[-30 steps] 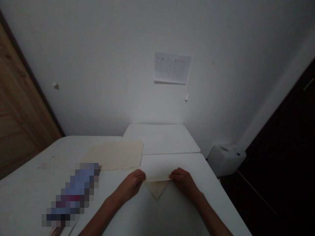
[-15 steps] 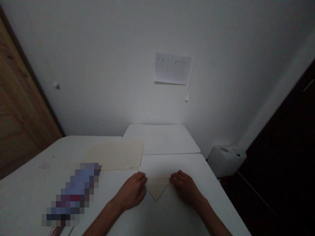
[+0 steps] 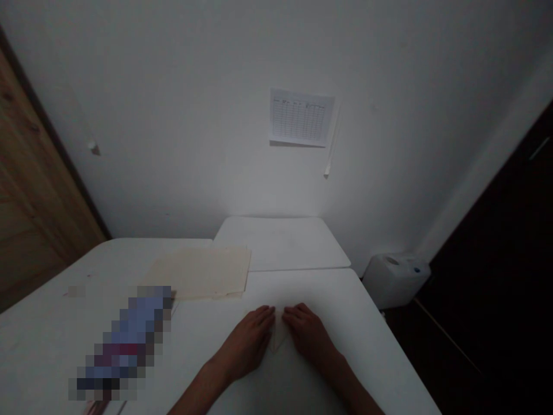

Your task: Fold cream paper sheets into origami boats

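Observation:
A small piece of cream paper folded to a point lies on the white table, its tip facing me. Only a narrow strip and the tip show between my hands. My left hand covers the paper's left part, fingers together and curled down on it. From the other side my right hand grips the right part the same way. Only a small gap separates the two sets of fingertips. The thumbs are mostly hidden.
Larger cream sheets lie on the white table at back left. Nearer me is a blurred-out blue object. A printed sheet hangs on the wall. A white plastic canister stands right of the table.
Both hands have moved inward from the paper's outer ends towards its middle. They now cover most of it. The view has shifted slightly.

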A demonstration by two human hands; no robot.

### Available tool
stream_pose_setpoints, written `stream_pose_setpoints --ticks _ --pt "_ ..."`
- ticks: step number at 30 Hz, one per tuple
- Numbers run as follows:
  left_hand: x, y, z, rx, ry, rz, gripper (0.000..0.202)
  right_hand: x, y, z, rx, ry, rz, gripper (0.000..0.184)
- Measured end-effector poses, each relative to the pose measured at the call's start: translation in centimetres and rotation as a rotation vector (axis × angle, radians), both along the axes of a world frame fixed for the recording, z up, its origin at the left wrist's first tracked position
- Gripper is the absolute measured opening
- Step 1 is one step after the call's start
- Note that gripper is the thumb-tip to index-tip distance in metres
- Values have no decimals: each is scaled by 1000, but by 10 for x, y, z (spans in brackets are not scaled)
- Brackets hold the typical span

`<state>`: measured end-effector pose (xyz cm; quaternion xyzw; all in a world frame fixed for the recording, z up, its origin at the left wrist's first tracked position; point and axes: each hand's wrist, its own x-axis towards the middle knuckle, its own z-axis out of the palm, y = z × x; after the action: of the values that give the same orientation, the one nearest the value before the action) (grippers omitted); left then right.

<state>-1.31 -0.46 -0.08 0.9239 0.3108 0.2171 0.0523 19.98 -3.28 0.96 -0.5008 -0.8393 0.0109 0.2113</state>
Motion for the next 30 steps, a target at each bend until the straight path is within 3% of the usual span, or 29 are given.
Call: stream_pose_setpoints --ticks 5,10,16,30 --pt "1 0 0 -58 -24 -2 46 -4 -1 3 -76 20 51 52" --pt "2 0 -3 -80 26 9 48 -9 -2 2 -111 -17 26 63" --pt "-5 -7 -11 -25 -2 79 43 -6 -14 -8 -94 -13 -58 55" --pt "-24 -11 -11 45 -7 250 35 19 -33 -5 -2 48 -187 36"
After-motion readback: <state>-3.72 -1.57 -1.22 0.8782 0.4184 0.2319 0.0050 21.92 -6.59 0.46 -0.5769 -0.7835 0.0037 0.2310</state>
